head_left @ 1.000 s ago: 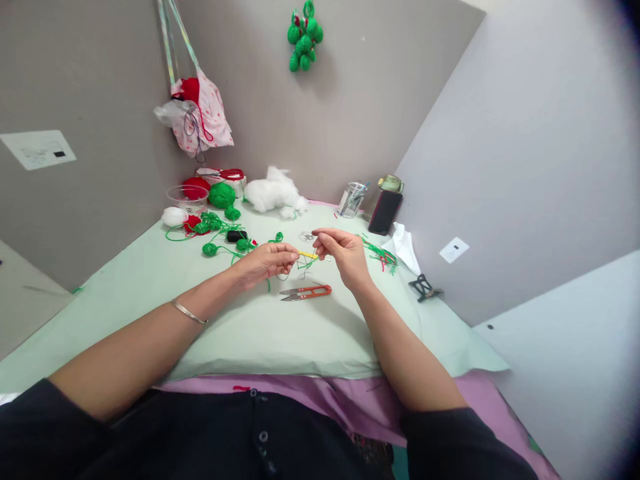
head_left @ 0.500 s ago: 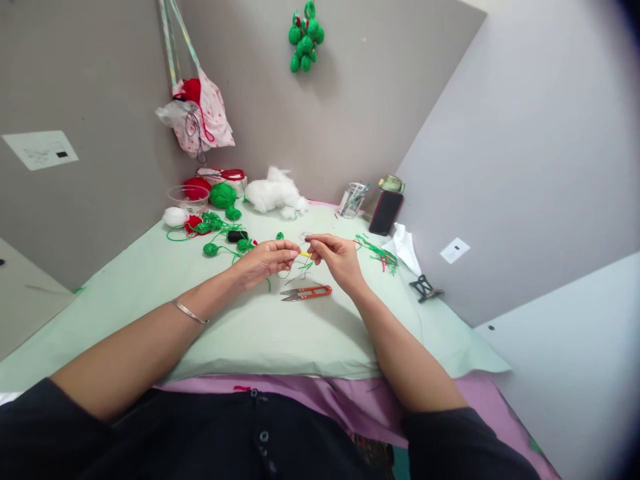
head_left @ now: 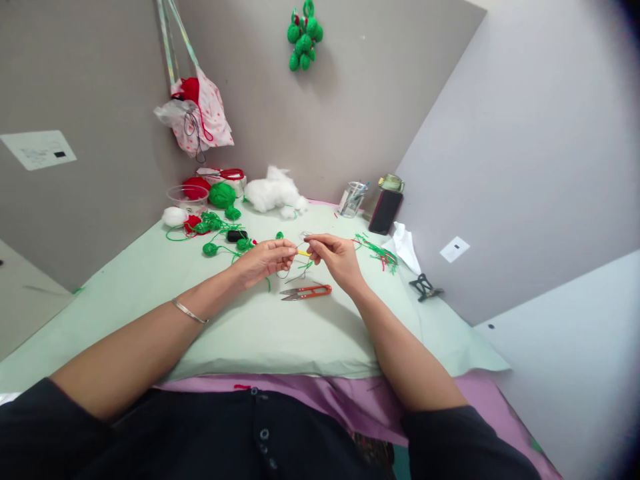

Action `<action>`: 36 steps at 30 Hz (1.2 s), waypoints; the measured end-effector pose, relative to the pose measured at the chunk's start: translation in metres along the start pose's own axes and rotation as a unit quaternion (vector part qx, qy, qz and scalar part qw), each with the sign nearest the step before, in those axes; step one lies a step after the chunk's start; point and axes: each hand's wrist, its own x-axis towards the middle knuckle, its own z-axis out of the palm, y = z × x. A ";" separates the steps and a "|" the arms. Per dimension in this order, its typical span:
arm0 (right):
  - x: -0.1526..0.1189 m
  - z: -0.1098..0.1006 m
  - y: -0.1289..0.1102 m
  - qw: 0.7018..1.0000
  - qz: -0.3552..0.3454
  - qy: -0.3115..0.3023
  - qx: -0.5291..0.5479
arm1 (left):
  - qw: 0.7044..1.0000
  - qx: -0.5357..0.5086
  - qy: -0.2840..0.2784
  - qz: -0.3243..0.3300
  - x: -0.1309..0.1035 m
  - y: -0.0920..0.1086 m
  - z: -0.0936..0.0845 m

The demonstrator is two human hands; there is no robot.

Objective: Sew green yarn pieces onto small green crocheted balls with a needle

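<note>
My left hand (head_left: 267, 260) pinches one end of a small yellow piece (head_left: 303, 253) over the middle of the table. Close by on its right, my right hand (head_left: 333, 259) has its fingers pressed together at the other end of that piece. A thin dark thread (head_left: 283, 274) loops beneath the fingers; where it is gripped is too small to tell. Orange-handled thread snips (head_left: 306, 292) lie on the cloth just below the hands.
Green yarn balls (head_left: 222, 195) and a clear tub (head_left: 187, 199) are at the back left. White stuffing (head_left: 277, 192) lies behind the hands. A glass of pens (head_left: 353, 199), a phone (head_left: 385, 211), yarn scraps (head_left: 375, 249) and a black clip (head_left: 425, 287) are on the right.
</note>
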 end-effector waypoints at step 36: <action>0.001 -0.003 -0.002 0.997 0.057 -0.049 0.011 | 0.999 0.022 0.021 -0.012 0.001 -0.001 -0.001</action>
